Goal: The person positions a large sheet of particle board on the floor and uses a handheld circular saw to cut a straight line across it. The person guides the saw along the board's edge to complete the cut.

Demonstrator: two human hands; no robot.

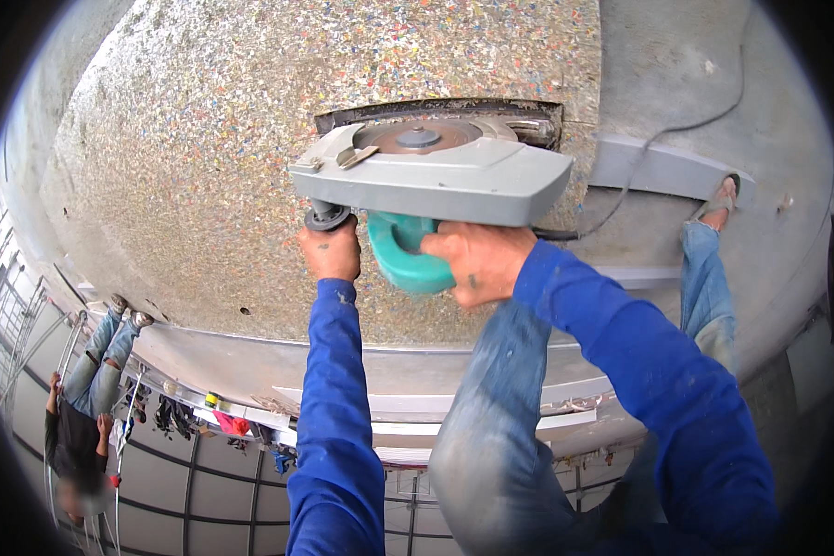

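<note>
I hold a circular saw (pixel 454 181) with a grey body and round blade over a speckled, multicoloured board (pixel 241 148). My left hand (pixel 332 248) is closed on its dark side knob, below the saw's left end. My right hand (pixel 480 262) grips the teal rear handle (pixel 389 259), partly hiding it. A dark, dirt-crusted metal edge (pixel 352 116) shows just beyond the blade. A black cord (pixel 658 139) runs from the saw toward the upper right.
A grey strip (pixel 649 167) lies to the right, by my foot (pixel 718 202). My bent knee (pixel 482 417) is below the saw. At far left another person (pixel 74 435) is among metal poles (pixel 14 334). Clothes and small items (pixel 232 423) lie along the far edge.
</note>
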